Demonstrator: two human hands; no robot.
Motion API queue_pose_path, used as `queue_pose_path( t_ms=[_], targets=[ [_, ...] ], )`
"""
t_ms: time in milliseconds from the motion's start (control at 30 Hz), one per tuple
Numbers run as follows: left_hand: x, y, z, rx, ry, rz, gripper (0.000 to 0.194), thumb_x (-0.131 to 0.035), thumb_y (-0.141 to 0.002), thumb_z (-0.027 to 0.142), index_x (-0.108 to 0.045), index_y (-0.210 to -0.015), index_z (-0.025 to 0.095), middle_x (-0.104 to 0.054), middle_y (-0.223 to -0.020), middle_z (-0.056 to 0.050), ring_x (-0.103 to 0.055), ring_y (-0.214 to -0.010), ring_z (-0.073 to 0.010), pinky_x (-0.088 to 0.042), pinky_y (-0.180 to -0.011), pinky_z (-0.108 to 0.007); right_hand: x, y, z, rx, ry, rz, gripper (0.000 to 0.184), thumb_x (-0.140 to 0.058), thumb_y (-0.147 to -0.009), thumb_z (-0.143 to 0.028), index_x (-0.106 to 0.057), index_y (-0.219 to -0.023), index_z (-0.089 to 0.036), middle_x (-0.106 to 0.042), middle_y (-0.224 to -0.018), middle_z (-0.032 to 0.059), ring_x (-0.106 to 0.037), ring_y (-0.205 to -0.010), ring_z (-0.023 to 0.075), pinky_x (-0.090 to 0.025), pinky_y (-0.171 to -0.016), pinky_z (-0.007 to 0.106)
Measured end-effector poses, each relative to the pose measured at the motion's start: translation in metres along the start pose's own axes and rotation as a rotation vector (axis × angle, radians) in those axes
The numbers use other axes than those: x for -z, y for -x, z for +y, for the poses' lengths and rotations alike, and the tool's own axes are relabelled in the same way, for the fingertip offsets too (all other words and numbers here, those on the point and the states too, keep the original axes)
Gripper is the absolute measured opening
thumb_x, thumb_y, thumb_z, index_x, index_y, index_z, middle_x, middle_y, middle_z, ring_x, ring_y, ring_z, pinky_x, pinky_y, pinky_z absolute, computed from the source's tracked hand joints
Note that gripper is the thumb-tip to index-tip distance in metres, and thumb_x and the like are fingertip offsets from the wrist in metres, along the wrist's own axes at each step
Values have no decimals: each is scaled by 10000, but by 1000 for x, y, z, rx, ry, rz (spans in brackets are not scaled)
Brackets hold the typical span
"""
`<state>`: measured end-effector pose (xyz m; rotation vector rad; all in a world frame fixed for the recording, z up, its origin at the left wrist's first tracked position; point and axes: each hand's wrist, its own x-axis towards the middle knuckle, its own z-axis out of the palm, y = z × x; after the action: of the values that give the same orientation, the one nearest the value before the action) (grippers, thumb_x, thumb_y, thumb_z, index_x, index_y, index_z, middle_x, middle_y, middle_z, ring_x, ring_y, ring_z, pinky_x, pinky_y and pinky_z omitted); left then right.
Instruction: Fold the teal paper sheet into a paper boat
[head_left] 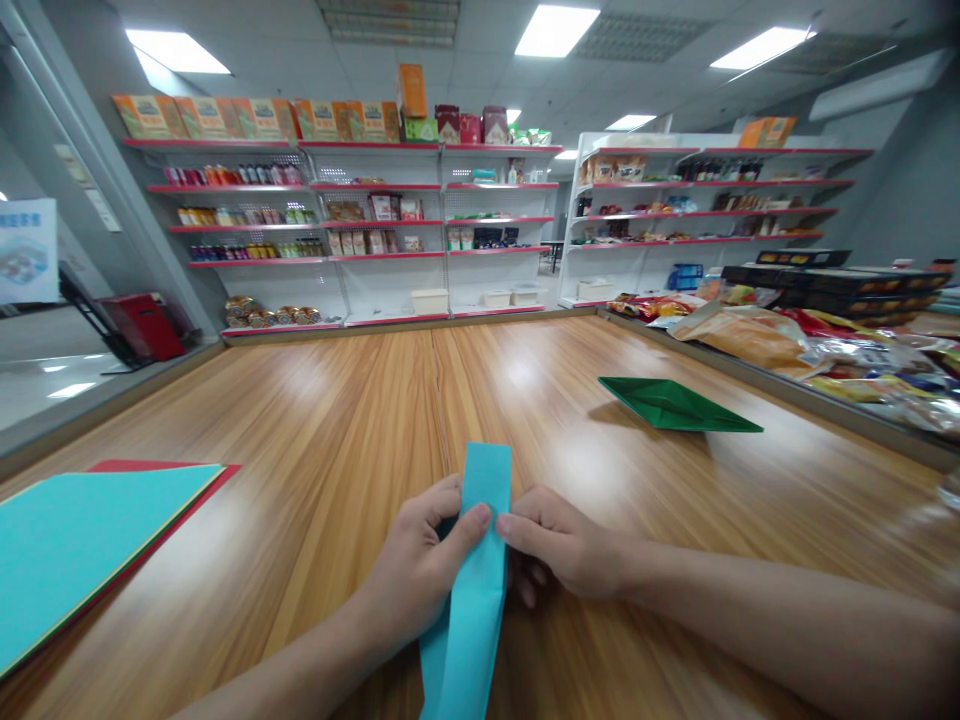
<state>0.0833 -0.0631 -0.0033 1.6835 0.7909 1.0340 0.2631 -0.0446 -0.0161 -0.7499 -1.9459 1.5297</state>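
Between my two hands is a folded strip of light blue paper (484,478), held upright-ish above the wooden table with its far end flat and its near part opening into loose layers. My left hand (424,555) grips it from the left, thumb pressed on the top face. From the right, my right hand (562,540) pinches its edge with thumb and fingers; some fingers are hidden beneath. A folded green paper boat shape (679,405) lies on the table farther off to the right.
A stack of coloured paper sheets (97,545), blue on top, lies at the left. Bagged snacks (765,335) and black boxes (840,285) crowd beyond the table's raised right edge. Stocked shelves (375,220) stand behind the wooden table (337,400).
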Motion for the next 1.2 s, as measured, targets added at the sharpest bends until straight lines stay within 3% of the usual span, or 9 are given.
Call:
queue_pose_path(
  t_ms=[333, 567, 867, 1200],
  targets=[
    [-1, 2, 2, -44, -72, 40, 330, -510, -926, 355, -637, -713, 137, -555, -795, -46, -549, -766, -172, -441, -689, -279, 3, 1, -3, 24, 60, -57, 659, -356, -885, -628, -539, -503, -123, -527, -443, 28, -454, -381, 73, -312, -356, 166],
    [-1, -1, 2, -24, -97, 91, 329, -525, -913, 375, -632, -707, 142, -552, -775, -39, -542, -732, -164, -438, -665, -268, 3, 2, -4, 2, -21, -55, 559, -429, -854, -563, -551, -526, -126, -543, -464, 28, -465, -397, 84, -308, -358, 174],
    [1, -2, 2, 87, 72, -33, 341, -530, -892, 433, -610, -757, 130, -583, -766, -53, -557, -670, -167, -460, -606, -272, 4, 2, -8, -53, -36, -7, 478, -427, -829, -473, -532, -502, -140, -533, -435, 23, -448, -379, 85, -297, -350, 177],
    [1, -2, 3, 0, -72, 76, 343, -530, -899, 398, -600, -682, 142, -557, -752, -46, -528, -702, -163, -435, -634, -268, 4, 1, -3, -6, -11, -5, 565, -398, -870, -557, -509, -505, -140, -523, -447, 20, -459, -381, 77, -295, -333, 155]
  ],
)
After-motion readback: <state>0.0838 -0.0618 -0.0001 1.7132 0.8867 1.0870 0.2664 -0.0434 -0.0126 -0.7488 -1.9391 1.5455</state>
